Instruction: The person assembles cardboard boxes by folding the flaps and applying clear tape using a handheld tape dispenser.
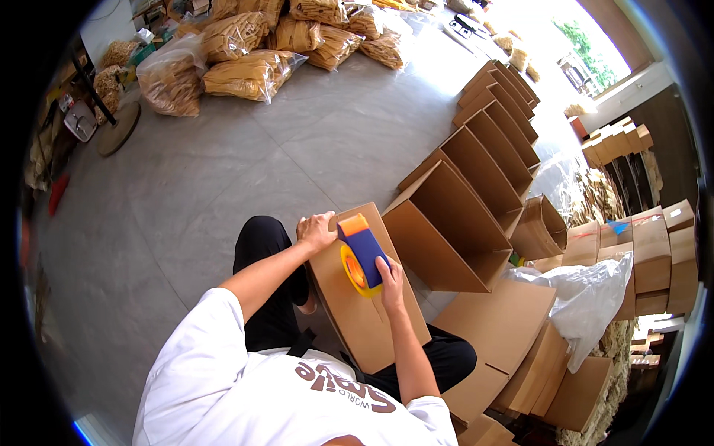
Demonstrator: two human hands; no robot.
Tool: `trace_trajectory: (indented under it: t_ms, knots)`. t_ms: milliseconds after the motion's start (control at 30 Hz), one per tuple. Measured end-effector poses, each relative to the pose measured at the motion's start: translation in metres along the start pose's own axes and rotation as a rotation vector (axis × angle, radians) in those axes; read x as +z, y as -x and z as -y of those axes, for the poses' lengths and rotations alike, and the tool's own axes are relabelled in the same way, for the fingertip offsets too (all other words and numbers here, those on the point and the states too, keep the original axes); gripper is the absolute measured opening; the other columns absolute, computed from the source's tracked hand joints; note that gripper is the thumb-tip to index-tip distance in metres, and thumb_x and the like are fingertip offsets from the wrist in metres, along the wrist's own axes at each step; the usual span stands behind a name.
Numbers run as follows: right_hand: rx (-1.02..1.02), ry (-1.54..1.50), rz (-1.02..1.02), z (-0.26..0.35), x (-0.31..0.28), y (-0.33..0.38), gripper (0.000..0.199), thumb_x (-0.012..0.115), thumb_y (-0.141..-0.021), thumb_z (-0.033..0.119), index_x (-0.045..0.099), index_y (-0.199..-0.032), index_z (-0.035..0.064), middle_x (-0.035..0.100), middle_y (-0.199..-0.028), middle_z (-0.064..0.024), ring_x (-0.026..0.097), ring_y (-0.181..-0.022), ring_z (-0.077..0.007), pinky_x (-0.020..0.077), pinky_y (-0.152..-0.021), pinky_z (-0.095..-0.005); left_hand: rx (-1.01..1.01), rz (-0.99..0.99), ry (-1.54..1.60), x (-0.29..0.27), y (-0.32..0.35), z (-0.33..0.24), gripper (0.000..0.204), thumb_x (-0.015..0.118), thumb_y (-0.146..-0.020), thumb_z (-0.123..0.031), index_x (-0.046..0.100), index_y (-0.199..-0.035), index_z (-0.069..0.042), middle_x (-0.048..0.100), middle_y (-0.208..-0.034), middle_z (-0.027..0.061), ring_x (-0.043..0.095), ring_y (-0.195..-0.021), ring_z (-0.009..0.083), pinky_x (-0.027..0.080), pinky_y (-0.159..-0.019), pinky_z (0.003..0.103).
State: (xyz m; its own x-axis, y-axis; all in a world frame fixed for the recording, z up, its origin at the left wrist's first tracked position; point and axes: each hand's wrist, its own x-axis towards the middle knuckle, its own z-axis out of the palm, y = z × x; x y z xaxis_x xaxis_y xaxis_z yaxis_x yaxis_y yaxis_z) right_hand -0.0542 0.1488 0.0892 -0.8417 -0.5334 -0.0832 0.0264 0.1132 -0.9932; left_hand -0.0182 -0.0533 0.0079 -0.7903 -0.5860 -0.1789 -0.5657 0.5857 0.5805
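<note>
A closed brown cardboard box [357,320] rests between my knees, its long side running away from me. At its far left corner my left hand [318,232] grips the edge, with the fingers curled against the cardboard. My right hand [392,281] is wrapped round a tape dispenser [363,256] with a blue body and orange and yellow parts. The dispenser is over the far half of the box top; whether it touches the cardboard I cannot tell.
Open cardboard boxes [446,230] stand in a row ahead on the right. Flattened cardboard [498,320] and clear plastic sheeting [587,290] lie to my right. Bulging clear bags [253,74] of tan material sit far left on the grey floor [193,186], near a round-based stand [120,130].
</note>
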Motion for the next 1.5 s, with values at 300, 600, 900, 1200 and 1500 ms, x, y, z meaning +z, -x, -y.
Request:
trace_trajectory:
  t_ms: [300,600,900,1200,1500]
  knots:
    - [-0.037,-0.104,-0.048,-0.017,-0.015,0.016,0.027,0.059,-0.084,0.022,0.06,-0.084,-0.0052,0.053,-0.073,0.0009,0.047,-0.071,-0.0059,0.038,-0.065,-0.0202,0.035,0.0,0.066,-0.007,0.004,-0.004,0.062,0.064,-0.071,-0.054,0.058,-0.115,-0.011,0.065,-0.098,0.0136,0.061,-0.095,0.0277,0.04,-0.086,0.04]
    - [-0.073,0.049,-0.006,-0.025,-0.014,0.004,0.032,0.055,-0.088,0.026,0.06,-0.085,-0.0056,0.056,-0.07,0.0001,0.047,-0.065,-0.0059,0.0388,-0.06,-0.0217,0.156,-0.245,-0.061,0.015,-0.002,0.011,0.061,0.063,-0.073,-0.051,0.058,-0.116,-0.008,0.064,-0.102,0.0144,0.059,-0.099,0.0288,0.04,-0.086,0.042]
    - [-0.165,0.076,-0.003,-0.03,-0.021,0.008,0.03,0.055,-0.086,0.026,0.056,-0.077,-0.0024,0.048,-0.063,0.0023,0.041,-0.062,-0.0058,0.0332,-0.054,-0.0228,-0.268,0.763,1.202,-0.03,-0.004,-0.003,0.042,0.069,-0.077,-0.046,0.063,-0.085,-0.005,0.06,-0.076,0.0001,0.054,-0.071,0.0095,0.044,-0.065,0.024]
    - [-0.176,0.072,-0.013,-0.032,-0.021,0.007,0.031,0.055,-0.085,0.028,0.057,-0.078,-0.0021,0.048,-0.063,0.0011,0.042,-0.062,-0.0074,0.0339,-0.055,-0.0235,-0.319,0.751,1.45,-0.017,-0.001,-0.016,0.021,0.065,-0.084,-0.028,0.064,-0.081,-0.007,0.063,-0.073,-0.001,0.059,-0.063,0.0073,0.046,-0.057,0.021]
    - [-0.095,0.062,0.086,-0.023,-0.019,0.005,0.029,0.058,-0.086,0.027,0.059,-0.083,-0.002,0.053,-0.066,0.0006,0.045,-0.063,-0.0063,0.0366,-0.056,-0.0222,-0.301,0.619,1.349,-0.008,-0.009,-0.008,0.018,0.069,-0.081,-0.023,0.064,-0.076,-0.006,0.061,-0.066,-0.001,0.053,-0.056,0.0057,0.042,-0.052,0.02]
